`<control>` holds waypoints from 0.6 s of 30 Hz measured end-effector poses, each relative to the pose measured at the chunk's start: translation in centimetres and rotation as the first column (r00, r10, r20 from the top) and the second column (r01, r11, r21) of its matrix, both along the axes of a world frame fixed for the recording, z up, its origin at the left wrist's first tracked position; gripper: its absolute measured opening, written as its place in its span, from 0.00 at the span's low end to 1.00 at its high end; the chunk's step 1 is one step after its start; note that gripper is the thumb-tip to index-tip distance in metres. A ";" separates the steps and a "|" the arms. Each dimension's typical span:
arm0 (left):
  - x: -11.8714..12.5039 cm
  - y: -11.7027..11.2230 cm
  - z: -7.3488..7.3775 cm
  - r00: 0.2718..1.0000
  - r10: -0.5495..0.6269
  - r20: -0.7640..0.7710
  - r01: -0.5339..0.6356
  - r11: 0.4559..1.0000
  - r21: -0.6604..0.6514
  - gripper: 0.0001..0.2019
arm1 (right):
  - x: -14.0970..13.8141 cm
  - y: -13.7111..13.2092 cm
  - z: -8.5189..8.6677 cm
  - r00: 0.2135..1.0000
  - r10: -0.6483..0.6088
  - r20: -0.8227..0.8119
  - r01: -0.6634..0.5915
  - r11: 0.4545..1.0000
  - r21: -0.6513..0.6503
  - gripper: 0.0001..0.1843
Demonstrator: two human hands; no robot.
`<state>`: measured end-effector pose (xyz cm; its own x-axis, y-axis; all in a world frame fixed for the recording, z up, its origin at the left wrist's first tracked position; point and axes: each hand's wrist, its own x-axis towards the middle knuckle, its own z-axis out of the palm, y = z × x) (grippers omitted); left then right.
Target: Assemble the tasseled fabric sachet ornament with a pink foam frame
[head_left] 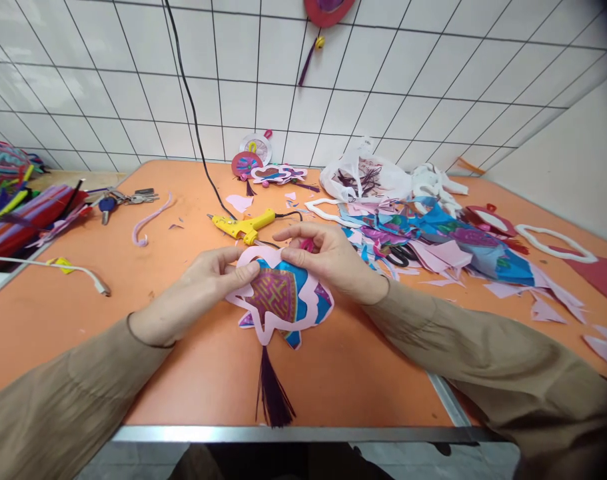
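Observation:
Between my two hands is a fabric ornament (276, 297) with a patterned blue and purple face. A wavy pink paper or felt frame (264, 331) lies over its front, and a dark purple tassel (274, 393) hangs from the bottom. My left hand (216, 277) pinches the left upper edge between thumb and fingers. At the upper right edge, my right hand (330, 257) grips the frame, beside a small magenta loop (307, 245). Just behind the ornament lies a yellow glue gun (243, 227).
Fabric and pink scraps (443, 247) cover the right side, with black scissor handles (399, 255) among them. A white plastic bag (363, 175) and finished ornaments (278, 174) stand near the tiled wall. Keys (106, 205), a white cable (83, 268) and colourful pipe cleaners (38, 210) lie left.

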<state>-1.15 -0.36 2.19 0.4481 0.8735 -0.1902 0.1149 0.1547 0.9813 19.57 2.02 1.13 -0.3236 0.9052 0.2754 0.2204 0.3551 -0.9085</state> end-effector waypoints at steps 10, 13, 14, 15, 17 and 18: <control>-0.3 1.4 -1.6 0.934 0.221 0.282 -0.182 0.970 -0.160 0.11 | 0.8 1.1 -0.8 0.949 -0.277 -0.153 0.293 0.951 0.095 0.16; -0.3 1.6 -1.6 0.908 0.251 0.335 -0.195 0.962 -0.191 0.08 | 0.9 1.2 -0.8 0.974 -0.218 -0.066 0.219 0.976 0.002 0.14; -0.3 1.6 -1.7 0.902 0.256 0.347 -0.193 0.959 -0.206 0.08 | 0.9 1.2 -0.9 0.984 -0.171 -0.044 0.169 0.984 -0.047 0.14; -0.2 1.6 -1.7 0.896 0.265 0.355 -0.195 0.955 -0.222 0.08 | 0.8 1.2 -1.0 0.990 -0.135 -0.034 0.131 0.987 -0.089 0.15; -0.2 1.6 -1.8 0.887 0.280 0.366 -0.190 0.946 -0.263 0.09 | 0.6 1.0 -1.2 0.995 -0.092 -0.032 0.086 0.984 -0.157 0.16; -0.2 1.6 -1.8 0.884 0.282 0.373 -0.182 0.942 -0.282 0.09 | 0.5 0.9 -1.3 0.996 -0.080 -0.034 0.072 0.978 -0.194 0.16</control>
<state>-1.38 1.26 0.35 0.3190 0.9149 -0.2473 -0.3494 0.3561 0.8667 20.06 2.94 -0.22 -0.2442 0.9640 0.1056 0.2004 0.1567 -0.9671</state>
